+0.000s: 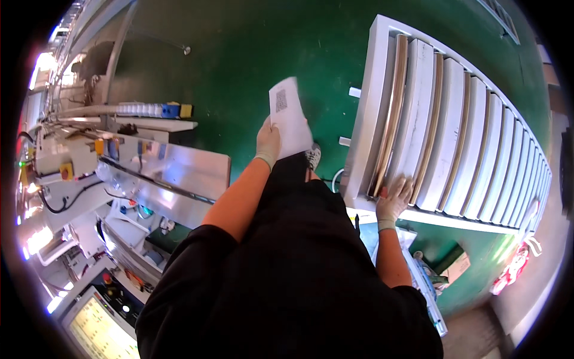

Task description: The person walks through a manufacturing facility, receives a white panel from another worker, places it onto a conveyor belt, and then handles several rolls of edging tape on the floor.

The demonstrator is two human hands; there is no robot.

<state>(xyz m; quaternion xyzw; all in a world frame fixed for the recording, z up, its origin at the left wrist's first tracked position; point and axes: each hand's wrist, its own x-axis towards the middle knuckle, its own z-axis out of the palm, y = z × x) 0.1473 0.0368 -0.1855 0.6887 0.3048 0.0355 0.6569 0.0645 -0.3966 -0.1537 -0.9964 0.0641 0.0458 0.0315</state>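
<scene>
My left hand, in a pale glove, is closed on the edge of a white sheet of paper with a square black code printed near its top. The sheet is held out in front of me, above the green floor. On my right, my gloved right hand rests with its fingers apart on the near end of a white slab-like piece. That piece stands in a row of several similar white pieces with brown strips between them, all inside a silver-white frame. What the pieces are cannot be made out.
A metal machine table stands at my left, with a lit screen at the lower left. My shoe shows on the green floor. A cardboard piece and a red-and-white bundle lie at the lower right.
</scene>
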